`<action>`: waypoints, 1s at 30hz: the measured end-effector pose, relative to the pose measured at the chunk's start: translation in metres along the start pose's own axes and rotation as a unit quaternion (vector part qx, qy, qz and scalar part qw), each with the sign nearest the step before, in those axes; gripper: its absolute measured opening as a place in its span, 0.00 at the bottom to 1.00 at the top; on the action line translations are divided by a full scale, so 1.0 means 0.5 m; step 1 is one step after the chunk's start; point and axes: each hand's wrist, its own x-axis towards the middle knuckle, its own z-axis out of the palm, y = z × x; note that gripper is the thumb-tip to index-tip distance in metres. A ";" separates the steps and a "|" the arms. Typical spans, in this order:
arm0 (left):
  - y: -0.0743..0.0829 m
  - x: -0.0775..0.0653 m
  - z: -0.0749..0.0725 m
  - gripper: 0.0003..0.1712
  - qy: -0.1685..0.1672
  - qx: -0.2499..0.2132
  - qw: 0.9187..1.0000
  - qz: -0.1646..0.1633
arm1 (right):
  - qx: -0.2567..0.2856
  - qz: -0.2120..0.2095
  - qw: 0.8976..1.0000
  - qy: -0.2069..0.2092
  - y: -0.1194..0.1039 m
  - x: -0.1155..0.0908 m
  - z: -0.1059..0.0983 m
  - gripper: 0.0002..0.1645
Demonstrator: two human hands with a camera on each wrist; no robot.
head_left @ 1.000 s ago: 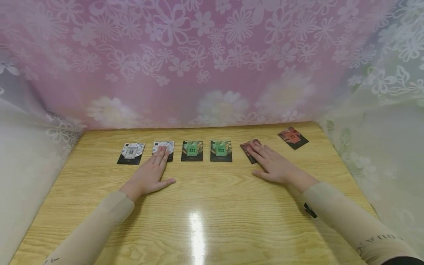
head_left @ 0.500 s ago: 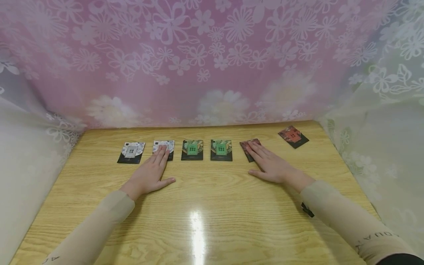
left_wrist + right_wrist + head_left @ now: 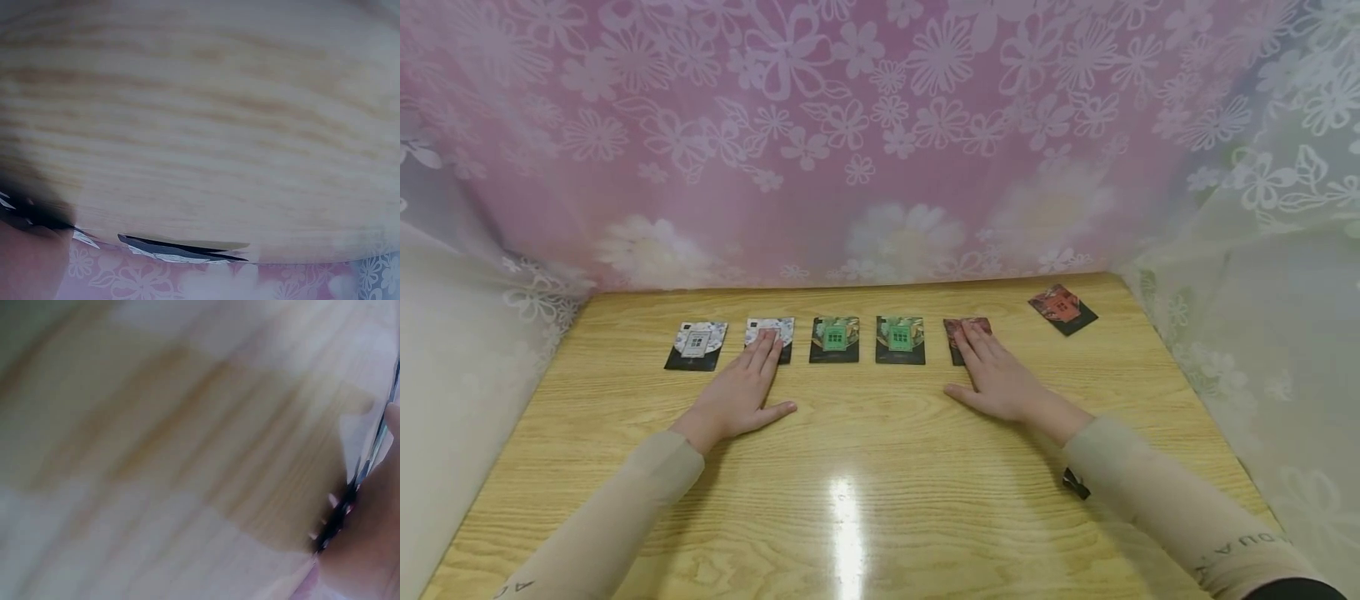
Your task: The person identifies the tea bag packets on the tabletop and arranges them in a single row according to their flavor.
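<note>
Flat packets lie in a row on a wooden table [image 3: 865, 433]. My left hand [image 3: 739, 398] rests with straight fingers on a white-and-black packet [image 3: 786, 327], covering its lower middle. Left of it lies a matching white-and-black packet [image 3: 696, 346]. With fingers extended, my right hand [image 3: 998, 379] presses on a red-and-black packet [image 3: 952, 331], which stands nearly square to the row and is largely hidden. In the right wrist view, a dark packet [image 3: 337, 519] shows beside the hand [image 3: 369, 550]. The left wrist view has a packet [image 3: 181, 249] almost edge-on.
Between the hands lie two green-and-black packets [image 3: 835, 340], [image 3: 900, 340]. Another red packet [image 3: 1063, 309] lies tilted at the far right. A pink floral curtain [image 3: 880, 167] hangs at the table's back edge, with pale curtains at both sides.
My right hand has moved slightly left and turned the red packet beneath it from tilted to nearly straight. The left hand and the other packets stay in place.
</note>
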 end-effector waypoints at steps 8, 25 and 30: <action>-0.002 -0.002 0.006 0.63 0.011 -0.001 1.000 0.004 | 0.007 0.011 1.000 0.003 -0.022 0.004 0.001 0.60; -0.001 -0.002 0.005 0.63 0.014 0.008 1.000 0.007 | 0.010 0.049 0.999 -0.001 -0.058 0.007 -0.007 0.59; 0.003 -0.002 -0.001 0.62 0.008 0.011 1.000 0.005 | 0.008 0.052 0.999 -0.001 -0.056 0.007 -0.005 0.58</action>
